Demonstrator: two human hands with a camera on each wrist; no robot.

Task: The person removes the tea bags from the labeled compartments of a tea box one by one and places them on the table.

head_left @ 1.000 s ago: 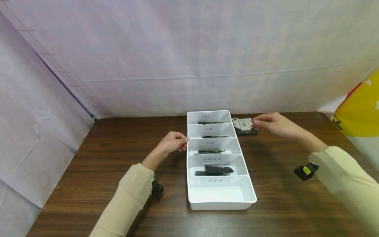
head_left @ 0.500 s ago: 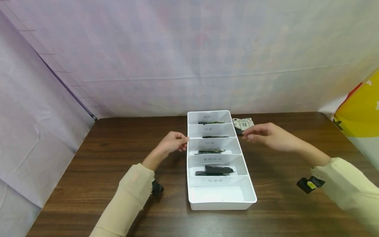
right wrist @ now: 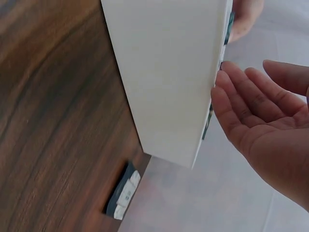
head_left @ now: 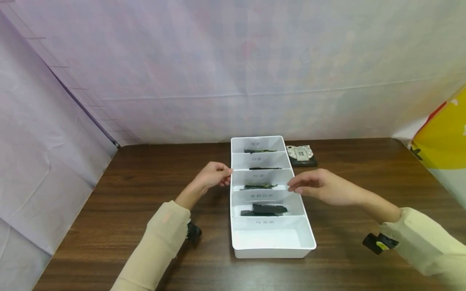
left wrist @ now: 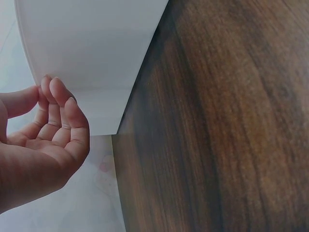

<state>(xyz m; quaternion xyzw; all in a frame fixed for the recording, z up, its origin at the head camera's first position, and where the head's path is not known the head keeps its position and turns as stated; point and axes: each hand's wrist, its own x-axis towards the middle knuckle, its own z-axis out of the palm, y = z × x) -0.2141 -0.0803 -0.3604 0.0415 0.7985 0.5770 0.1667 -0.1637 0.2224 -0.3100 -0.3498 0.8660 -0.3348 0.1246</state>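
A long white divided tray (head_left: pixel 273 253) stands on the table. My left hand (head_left: pixel 212 176) pinches its left rim between thumb and fingertips, which the left wrist view shows at the tray's edge. Over the right rim, by the third and fourth compartments from the back, is my right hand (head_left: pixel 325 187). Its fingers are loosely bent and hold nothing; the right wrist view puts its fingertips at or very near the rim. Dark flat packets (head_left: pixel 269 209) lie in all compartments but the front one. Printed labels mark the compartment walls.
Right of the tray's back end lies a black packet with a pale patterned front (head_left: pixel 300 154). The brown wooden table (head_left: pixel 156 173) meets a pale curtain (head_left: pixel 182 81) at the back. A yellow printed cloth (head_left: pixel 442 133) hangs at the right.
My right hand has moved away from the pale-fronted packet, forward and left to the tray's right rim. The packet has stayed put. My left hand has kept its place on the rim.
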